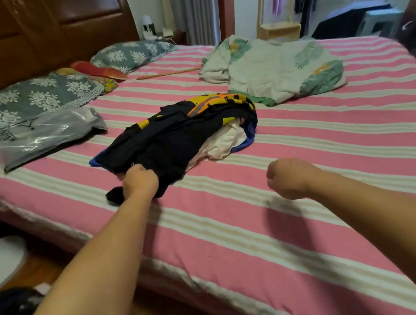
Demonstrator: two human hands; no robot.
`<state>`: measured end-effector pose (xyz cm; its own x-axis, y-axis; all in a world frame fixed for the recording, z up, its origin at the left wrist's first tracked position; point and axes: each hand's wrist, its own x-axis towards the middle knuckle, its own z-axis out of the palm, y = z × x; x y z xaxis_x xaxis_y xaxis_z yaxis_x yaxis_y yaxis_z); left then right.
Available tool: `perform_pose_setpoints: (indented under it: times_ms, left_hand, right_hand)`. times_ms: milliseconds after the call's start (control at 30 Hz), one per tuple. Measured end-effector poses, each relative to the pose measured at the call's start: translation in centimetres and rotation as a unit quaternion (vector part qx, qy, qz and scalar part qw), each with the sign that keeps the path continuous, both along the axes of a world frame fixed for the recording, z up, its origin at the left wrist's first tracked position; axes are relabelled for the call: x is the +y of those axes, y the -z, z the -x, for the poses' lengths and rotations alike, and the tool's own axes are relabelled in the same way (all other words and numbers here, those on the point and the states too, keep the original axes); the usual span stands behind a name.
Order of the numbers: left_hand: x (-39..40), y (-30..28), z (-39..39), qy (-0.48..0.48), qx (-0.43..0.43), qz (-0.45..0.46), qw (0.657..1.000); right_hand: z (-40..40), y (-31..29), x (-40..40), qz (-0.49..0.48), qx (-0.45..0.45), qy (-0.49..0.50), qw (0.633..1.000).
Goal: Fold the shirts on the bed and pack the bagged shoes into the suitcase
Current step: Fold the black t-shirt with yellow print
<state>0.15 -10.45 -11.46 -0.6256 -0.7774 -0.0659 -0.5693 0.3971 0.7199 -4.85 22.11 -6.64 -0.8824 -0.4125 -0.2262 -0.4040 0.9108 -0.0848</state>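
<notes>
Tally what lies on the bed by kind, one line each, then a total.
Floral grey pillows: 2
Red-and-yellow cushion: 1
Clear plastic bag: 1
Pile of dark shirts, gripped by the left hand: 1
Leaf-print quilt: 1
Thin stick: 1
Total: 7
The right hand holds nothing.

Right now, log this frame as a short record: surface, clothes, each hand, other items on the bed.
surface: bed with pink and white striped sheet
clothes: unfolded pile of shirts, mostly dark, with yellow and white pieces
left hand: left hand grips the near edge of the dark shirt
right hand: right hand curled above the sheet, holding nothing
plastic bag: plastic bag by the floral pillow, contents unclear
other: crumpled leaf-print quilt beyond the pile
suitcase: not identifiable
</notes>
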Motion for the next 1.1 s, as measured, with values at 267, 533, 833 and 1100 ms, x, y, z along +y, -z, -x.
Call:
perform_pose_setpoints:
  times_ms: [267,533,833,1100]
  left_hand:
    - [18.3,-10.4,-11.5,0.374,0.181,-0.097,0.904]
    - [25.4,-3.7,-19.0,0.543,0.015,-0.061,0.837]
    - [19.1,-0.7,-17.5,0.420,-0.117,0.047,0.899]
    - [8.9,-4.2,-7.3,0.376,-0.079,0.238,0.892]
  right_hand:
    - [-10.4,-2.8,5.3,0.435,-0.161,0.036,0.885]
    - [-18.8,2.7,13.6,0.356,0.029,0.171,0.918]
    - [-17.2,0.8,18.0,0.184,-0.008,0.205,0.961]
    - [-3.6,-2.7,6.9,0.206,-0.009,0.133,0.969]
